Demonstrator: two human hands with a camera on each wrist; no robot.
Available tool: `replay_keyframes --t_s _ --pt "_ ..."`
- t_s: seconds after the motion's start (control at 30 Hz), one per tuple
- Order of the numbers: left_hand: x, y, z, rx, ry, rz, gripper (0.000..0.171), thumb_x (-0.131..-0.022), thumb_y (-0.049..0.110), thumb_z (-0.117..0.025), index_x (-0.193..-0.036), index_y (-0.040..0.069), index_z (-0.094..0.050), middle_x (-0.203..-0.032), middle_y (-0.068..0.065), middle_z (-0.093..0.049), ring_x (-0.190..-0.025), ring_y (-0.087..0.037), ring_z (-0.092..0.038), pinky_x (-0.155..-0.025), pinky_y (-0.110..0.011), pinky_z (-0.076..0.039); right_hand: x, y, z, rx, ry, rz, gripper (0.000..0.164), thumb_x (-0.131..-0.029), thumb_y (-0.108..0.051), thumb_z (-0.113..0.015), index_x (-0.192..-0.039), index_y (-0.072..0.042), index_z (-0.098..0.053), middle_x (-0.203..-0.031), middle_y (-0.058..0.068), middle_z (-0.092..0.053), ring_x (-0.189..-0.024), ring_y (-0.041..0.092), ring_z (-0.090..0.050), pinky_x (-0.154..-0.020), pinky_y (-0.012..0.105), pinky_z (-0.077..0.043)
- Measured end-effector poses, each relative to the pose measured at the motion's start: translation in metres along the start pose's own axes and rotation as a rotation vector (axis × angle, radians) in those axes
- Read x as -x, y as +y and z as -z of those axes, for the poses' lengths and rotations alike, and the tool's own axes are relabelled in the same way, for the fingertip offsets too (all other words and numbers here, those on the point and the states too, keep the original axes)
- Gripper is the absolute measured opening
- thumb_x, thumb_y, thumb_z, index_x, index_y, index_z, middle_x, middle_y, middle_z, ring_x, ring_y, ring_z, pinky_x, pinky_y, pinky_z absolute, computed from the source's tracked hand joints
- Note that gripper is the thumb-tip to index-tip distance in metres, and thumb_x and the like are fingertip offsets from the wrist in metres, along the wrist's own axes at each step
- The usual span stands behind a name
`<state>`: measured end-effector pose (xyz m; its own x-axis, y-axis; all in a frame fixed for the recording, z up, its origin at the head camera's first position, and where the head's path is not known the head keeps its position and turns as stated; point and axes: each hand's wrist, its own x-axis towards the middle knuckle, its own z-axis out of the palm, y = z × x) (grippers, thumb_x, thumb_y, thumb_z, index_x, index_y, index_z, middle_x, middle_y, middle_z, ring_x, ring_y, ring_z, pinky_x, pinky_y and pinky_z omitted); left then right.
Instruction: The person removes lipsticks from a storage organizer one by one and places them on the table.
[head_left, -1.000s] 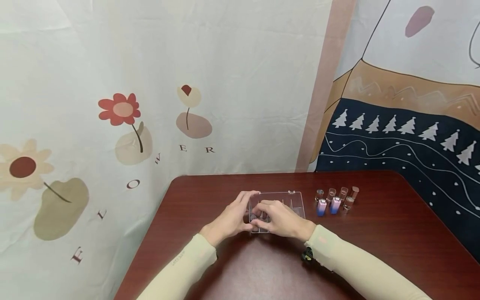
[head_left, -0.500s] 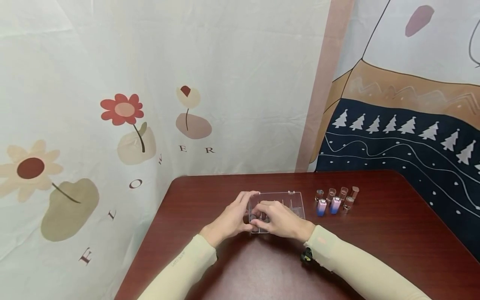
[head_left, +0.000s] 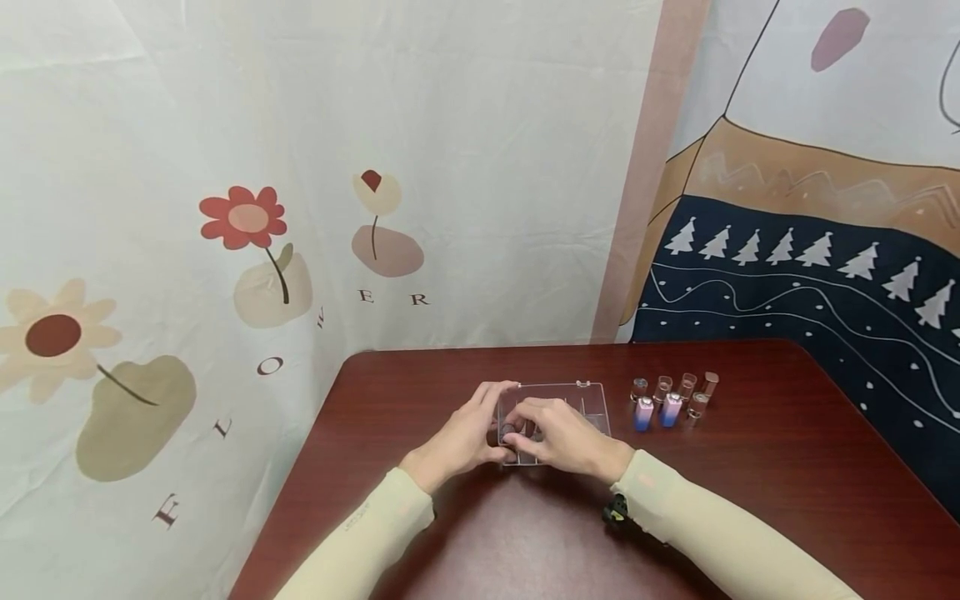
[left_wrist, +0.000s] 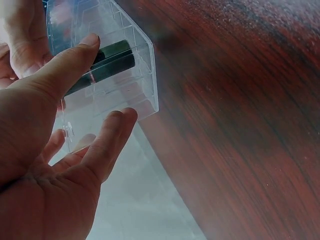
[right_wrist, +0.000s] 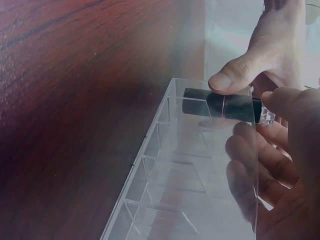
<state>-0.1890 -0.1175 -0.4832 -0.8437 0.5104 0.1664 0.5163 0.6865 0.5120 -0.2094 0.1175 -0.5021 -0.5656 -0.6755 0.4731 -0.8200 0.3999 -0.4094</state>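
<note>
A clear divided organizer box (head_left: 551, 393) sits on the table in front of me. My left hand (head_left: 467, 427) grips its left end, thumb on the near side and fingers behind. In the left end compartment lies a dark lipstick tube (right_wrist: 197, 102) with a thin pale ring and a clear faceted end. My right hand (head_left: 561, 435) reaches into the box and pinches that clear end, its thumb (right_wrist: 280, 100) at the tip and its fingers curled below. In the left wrist view, my left thumb overlaps the dark lipstick tube; part of it is hidden there.
Right of the box stand two pink-and-blue lipstick tubes (head_left: 671, 410), with several small clear and brownish tubes (head_left: 687, 387) around and behind them. The reddish-brown table (head_left: 487, 533) has its far edge against a printed cloth (head_left: 510, 208).
My right thumb has risen slightly at the lipstick tube's end. My left hand, the box and the other tubes keep their places.
</note>
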Motion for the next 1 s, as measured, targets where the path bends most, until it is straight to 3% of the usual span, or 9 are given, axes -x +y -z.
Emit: replay_keyframes --t_s 0.3,0.57,1.0 --pt "-0.001 -0.001 -0.001 0.013 0.016 -0.001 0.111 -0.086 0.01 -0.106 -0.175 0.013 -0.039 -0.163 -0.015 -0.054 -0.113 -0.027 -0.084 -0.104 -0.047 -0.068 0.0 -0.003 0.007 0.007 0.023 -0.007 0.013 -0.107 -0.02 -0.087 -0.117 -0.014 -0.082 -0.1 -0.006 -0.081 -0.087 0.0 -0.072 -0.078 0.02 -0.063" --pt "-0.002 -0.003 -0.001 -0.011 0.019 0.005 0.112 -0.086 0.013 -0.106 -0.175 0.014 -0.039 -0.163 -0.016 -0.055 -0.115 -0.029 -0.081 -0.106 -0.049 -0.067 -0.001 -0.007 0.015 0.003 0.052 0.01 0.014 -0.107 -0.018 -0.087 -0.118 -0.013 -0.082 -0.102 -0.004 -0.081 -0.088 0.005 -0.075 -0.077 0.028 -0.067" --pt "-0.001 -0.001 -0.002 0.013 0.009 0.006 0.112 -0.086 0.013 -0.106 -0.175 0.012 -0.038 -0.164 -0.022 -0.054 -0.112 -0.028 -0.085 -0.103 -0.045 -0.069 0.003 -0.009 0.025 -0.016 0.127 0.033 0.019 -0.104 -0.014 -0.089 -0.122 -0.011 -0.083 -0.104 -0.002 -0.081 -0.088 0.009 -0.076 -0.075 0.027 -0.066"
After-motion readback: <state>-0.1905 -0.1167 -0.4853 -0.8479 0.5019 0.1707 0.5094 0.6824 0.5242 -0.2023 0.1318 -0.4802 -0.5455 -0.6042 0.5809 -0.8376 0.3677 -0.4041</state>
